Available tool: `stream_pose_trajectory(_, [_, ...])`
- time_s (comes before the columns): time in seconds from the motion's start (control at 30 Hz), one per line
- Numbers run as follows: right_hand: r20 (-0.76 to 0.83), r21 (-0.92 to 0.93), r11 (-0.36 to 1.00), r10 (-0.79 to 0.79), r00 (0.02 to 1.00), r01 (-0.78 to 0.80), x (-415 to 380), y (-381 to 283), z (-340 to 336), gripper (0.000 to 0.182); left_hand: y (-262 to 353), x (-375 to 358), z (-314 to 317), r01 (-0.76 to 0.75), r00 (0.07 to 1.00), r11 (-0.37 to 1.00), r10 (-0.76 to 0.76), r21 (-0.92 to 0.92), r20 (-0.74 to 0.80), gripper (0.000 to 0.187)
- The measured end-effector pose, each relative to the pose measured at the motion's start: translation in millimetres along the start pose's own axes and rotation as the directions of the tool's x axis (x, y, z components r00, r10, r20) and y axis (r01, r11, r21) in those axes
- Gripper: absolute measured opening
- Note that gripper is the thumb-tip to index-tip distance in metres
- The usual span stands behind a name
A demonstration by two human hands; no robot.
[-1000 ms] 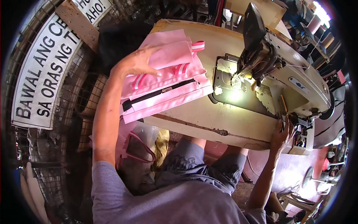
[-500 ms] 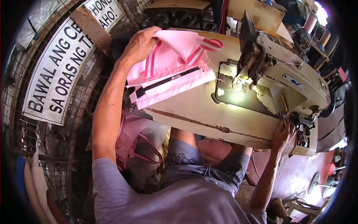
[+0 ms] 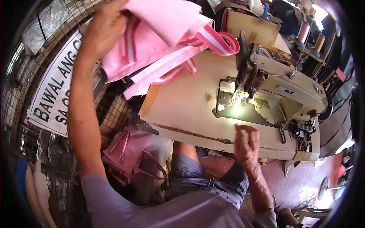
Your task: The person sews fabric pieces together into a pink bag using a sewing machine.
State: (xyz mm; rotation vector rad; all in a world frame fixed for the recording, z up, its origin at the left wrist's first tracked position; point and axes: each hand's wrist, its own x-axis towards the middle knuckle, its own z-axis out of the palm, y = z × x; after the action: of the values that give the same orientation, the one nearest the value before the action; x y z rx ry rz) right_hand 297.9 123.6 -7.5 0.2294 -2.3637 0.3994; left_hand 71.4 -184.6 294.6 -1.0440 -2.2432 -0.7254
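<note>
My left hand [image 3: 103, 28] is raised high at the upper left and grips a pink fabric bag [image 3: 159, 41] with pink-and-white striped straps [image 3: 218, 40], lifted clear of the table. My right hand [image 3: 247, 146] hovers over the front edge of the cream sewing table [image 3: 182, 106], fingers loosely curled with nothing in them. The sewing machine [image 3: 277, 87] stands at the right of the table with its lamp lit over the needle plate [image 3: 235, 108].
A pile of pink bags in a plastic sack [image 3: 133, 155] lies below the table's left side. A white sign with black letters [image 3: 53, 91] hangs on wire mesh at left. Thread cones and a cardboard box [image 3: 253, 26] stand behind the machine. Scissors [image 3: 280, 131] lie by the machine's base.
My left hand has lifted the pink bag up off the table toward the upper left. My right hand has left the machine's right end and moved left to the table's front edge.
</note>
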Motion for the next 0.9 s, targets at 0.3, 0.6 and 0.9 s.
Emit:
stream_pose_trajectory(0.3, [-0.35, 0.127, 0.812, -0.501, 0.791, 0.57, 78.0, -122.3, -28.9, 0.037, 64.7, 39.6, -82.7, -0.217, 0.97, 0.976, 0.218, 0.02, -0.109, 0.017])
stream_pose_trajectory(0.6, [-0.435, 0.264, 0.888, -0.238, 0.868, 0.376, 117.3, -133.8, -19.5, 0.047, -3.2, 87.8, -82.0, -0.143, 0.973, 0.916, 0.2, -0.374, 0.117, 0.019])
stream_pose_trajectory(0.9, [-0.183, 0.458, 0.884, 0.196, 0.963, -0.093, 125.4, -60.0, 73.2, 0.051, 19.2, 71.5, -53.4, -0.006, 0.959, 0.984, 0.056, -0.177, 0.278, 0.033])
